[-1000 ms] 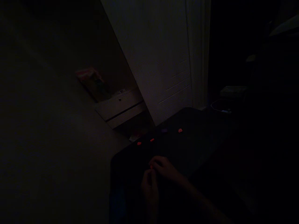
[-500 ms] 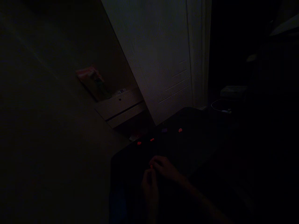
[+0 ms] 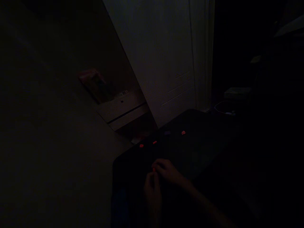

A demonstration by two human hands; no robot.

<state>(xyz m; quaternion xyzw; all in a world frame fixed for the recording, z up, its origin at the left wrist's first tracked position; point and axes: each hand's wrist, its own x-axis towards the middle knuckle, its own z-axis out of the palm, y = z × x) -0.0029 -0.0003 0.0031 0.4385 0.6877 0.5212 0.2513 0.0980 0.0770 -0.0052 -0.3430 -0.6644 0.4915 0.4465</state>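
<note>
In very dim light, a small orange-red piece [image 3: 154, 170] sits between the fingertips of both hands, above the dark table [image 3: 194, 145]. My left hand [image 3: 152, 186] comes up from below, its fingers pinched at the piece. My right hand [image 3: 166, 168] reaches in from the right, thumb and fingers closed on the same piece. What kind of thing it is cannot be made out. Farther back on the table lie a round red piece [image 3: 141, 146], a short red bar [image 3: 155, 142], a dark purplish block [image 3: 167, 133] and a pinkish-orange piece [image 3: 183, 133].
Behind the table's far edge stands a pale panel like a door [image 3: 166, 63]. To its left is a light drawer unit [image 3: 123, 107] with a colourful packet [image 3: 95, 84] on it. A white cable [image 3: 220, 110] and a pale box [image 3: 237, 92] are at the right.
The picture has grown slightly darker. Both hands and the pieces on the table stay in nearly the same places.
</note>
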